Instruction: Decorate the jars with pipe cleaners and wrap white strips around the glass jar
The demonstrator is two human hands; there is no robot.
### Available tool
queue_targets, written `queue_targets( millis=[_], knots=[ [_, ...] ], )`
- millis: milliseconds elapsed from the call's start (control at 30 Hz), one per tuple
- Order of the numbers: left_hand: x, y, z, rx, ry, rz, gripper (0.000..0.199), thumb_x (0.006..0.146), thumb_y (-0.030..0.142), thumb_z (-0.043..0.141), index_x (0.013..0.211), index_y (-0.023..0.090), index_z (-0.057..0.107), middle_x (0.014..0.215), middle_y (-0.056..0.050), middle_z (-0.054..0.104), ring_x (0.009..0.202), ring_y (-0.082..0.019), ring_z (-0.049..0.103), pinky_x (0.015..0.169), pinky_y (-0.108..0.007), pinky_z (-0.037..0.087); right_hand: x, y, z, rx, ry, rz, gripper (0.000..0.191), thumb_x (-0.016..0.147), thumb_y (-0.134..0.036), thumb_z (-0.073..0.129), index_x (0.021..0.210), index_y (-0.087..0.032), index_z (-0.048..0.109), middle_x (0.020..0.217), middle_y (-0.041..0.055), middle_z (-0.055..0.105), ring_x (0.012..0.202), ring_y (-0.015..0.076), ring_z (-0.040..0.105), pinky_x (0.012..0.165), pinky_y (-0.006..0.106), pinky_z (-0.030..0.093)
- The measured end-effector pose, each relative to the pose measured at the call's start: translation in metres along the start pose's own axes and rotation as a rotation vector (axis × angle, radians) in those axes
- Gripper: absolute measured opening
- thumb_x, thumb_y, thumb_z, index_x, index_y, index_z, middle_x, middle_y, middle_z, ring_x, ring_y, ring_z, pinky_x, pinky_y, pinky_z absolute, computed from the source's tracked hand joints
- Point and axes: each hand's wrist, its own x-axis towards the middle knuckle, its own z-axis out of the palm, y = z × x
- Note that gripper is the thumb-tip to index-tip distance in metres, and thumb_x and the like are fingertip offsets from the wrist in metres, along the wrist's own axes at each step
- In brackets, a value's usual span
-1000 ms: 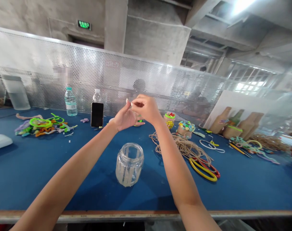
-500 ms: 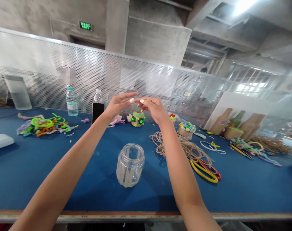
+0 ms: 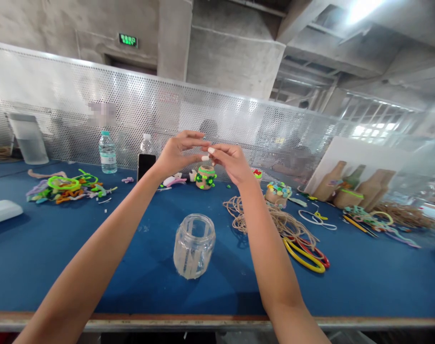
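Observation:
Both arms are stretched forward above the blue table, and the fingertips meet in mid-air. My left hand (image 3: 181, 150) has its fingers stretched out, with the thumb apart below them. Against its fingertips, my right hand (image 3: 232, 161) has its thumb and fingers pinched together; anything between them is hidden or too small to make out. Below and between the forearms stands an open glass jar (image 3: 195, 248), upright, with cloudy strips down its sides. Behind the hands is a small twine-wrapped jar (image 3: 205, 177) with green trimmings.
Loose twine (image 3: 274, 220) and yellow-and-red-handled scissors (image 3: 305, 255) lie by my right forearm. Coloured pipe cleaners (image 3: 68, 186), a water bottle (image 3: 107, 153) and a phone (image 3: 145, 165) are at left. A button-topped jar (image 3: 276, 193) and a bottle picture board (image 3: 349, 177) stand at right.
My left hand's fingers and thumb have spread further apart, its thumb shifting right toward the right hand's fingertips. My right hand has moved slightly. The glass jar has stayed put.

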Motion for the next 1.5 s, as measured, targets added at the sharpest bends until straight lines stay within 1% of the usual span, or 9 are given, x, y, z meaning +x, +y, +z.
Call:
queue_targets(
  millis=[200, 433, 600, 733, 867, 967, 1133, 1333, 1500],
  knots=[
    [0.001, -0.001, -0.001, 0.204, 0.03, 0.105, 0.025, 0.08, 0.042, 0.072, 0.098, 0.025, 0.075, 0.116, -0.007, 0.061, 0.114, -0.023, 0.055, 0.1, -0.039, 0.047, 0.001, -0.002, -0.002, -0.04, -0.014, -0.024, 0.016, 0.077, -0.035, 0.071, 0.078, -0.02, 0.075, 0.064, -0.0017, 0.059, 0.058, 0.0073, 0.047, 0.054, 0.022, 0.037],
    [0.002, 0.001, -0.003, 0.433, 0.005, 0.297, 0.015, 0.088, 0.027, 0.063, 0.095, 0.022, 0.074, 0.11, -0.008, 0.063, 0.105, -0.02, 0.06, 0.09, -0.035, 0.052, 0.001, -0.007, -0.005, -0.14, -0.044, -0.023, 0.027, 0.075, -0.045, 0.072, 0.073, -0.018, 0.073, 0.065, -0.0009, 0.058, 0.058, 0.0074, 0.044, 0.054, 0.023, 0.036],
    [0.002, 0.002, -0.004, 0.57, 0.0, 0.434, 0.012, 0.085, 0.022, 0.063, 0.08, 0.019, 0.073, 0.103, -0.007, 0.061, 0.1, -0.021, 0.062, 0.082, -0.035, 0.054, 0.0, -0.008, -0.006, -0.255, -0.081, -0.03, 0.029, 0.074, -0.045, 0.073, 0.076, -0.016, 0.074, 0.066, -0.0002, 0.059, 0.057, 0.0068, 0.043, 0.053, 0.023, 0.033],
    [0.002, 0.0, 0.002, 0.633, 0.007, 0.531, 0.018, 0.086, 0.015, 0.058, 0.072, 0.017, 0.069, 0.099, -0.007, 0.058, 0.105, -0.024, 0.06, 0.085, -0.039, 0.054, 0.0, -0.001, -0.006, -0.266, -0.079, -0.011, 0.028, 0.076, -0.045, 0.071, 0.079, -0.017, 0.074, 0.066, -0.0011, 0.058, 0.057, 0.0071, 0.043, 0.053, 0.022, 0.034],
    [0.002, -0.006, 0.008, 0.706, 0.093, 0.627, 0.018, 0.084, 0.01, 0.057, 0.068, 0.017, 0.064, 0.095, -0.007, 0.057, 0.113, -0.027, 0.056, 0.092, -0.043, 0.051, 0.001, 0.004, -0.006, -0.175, -0.058, 0.006, 0.023, 0.075, -0.041, 0.071, 0.077, -0.018, 0.073, 0.064, -0.0016, 0.058, 0.057, 0.0074, 0.045, 0.053, 0.022, 0.035],
    [0.002, -0.009, 0.008, 0.704, 0.143, 0.615, 0.014, 0.084, 0.011, 0.06, 0.072, 0.017, 0.064, 0.095, -0.006, 0.057, 0.113, -0.026, 0.056, 0.092, -0.043, 0.052, 0.001, 0.003, -0.006, -0.111, -0.067, 0.032, 0.021, 0.077, -0.038, 0.067, 0.072, -0.018, 0.071, 0.066, -0.0001, 0.061, 0.059, 0.0083, 0.049, 0.054, 0.023, 0.038],
    [-0.001, -0.011, 0.006, 0.653, 0.141, 0.447, 0.009, 0.086, 0.016, 0.06, 0.083, 0.02, 0.068, 0.103, -0.006, 0.058, 0.117, -0.025, 0.055, 0.089, -0.041, 0.053, 0.001, 0.0, -0.004, -0.077, -0.027, 0.051, 0.018, 0.077, -0.035, 0.067, 0.073, -0.018, 0.072, 0.068, 0.0004, 0.062, 0.06, 0.0083, 0.051, 0.056, 0.023, 0.041],
    [-0.001, -0.014, 0.008, 0.687, 0.114, 0.484, 0.013, 0.088, 0.012, 0.055, 0.088, 0.018, 0.067, 0.108, -0.009, 0.059, 0.114, -0.026, 0.055, 0.087, -0.042, 0.053, 0.002, 0.002, -0.003, -0.077, 0.02, 0.071, 0.019, 0.074, -0.036, 0.069, 0.073, -0.017, 0.072, 0.065, -0.0004, 0.062, 0.058, 0.0075, 0.05, 0.053, 0.022, 0.04],
    [-0.002, -0.01, 0.008, 0.691, 0.1, 0.456, 0.016, 0.086, 0.013, 0.054, 0.091, 0.019, 0.068, 0.11, -0.009, 0.058, 0.112, -0.025, 0.054, 0.088, -0.043, 0.052, 0.001, 0.001, -0.004, -0.078, 0.007, 0.057, 0.023, 0.074, -0.04, 0.071, 0.071, -0.017, 0.069, 0.065, -0.0012, 0.059, 0.057, 0.0072, 0.049, 0.052, 0.022, 0.038]
  ],
)
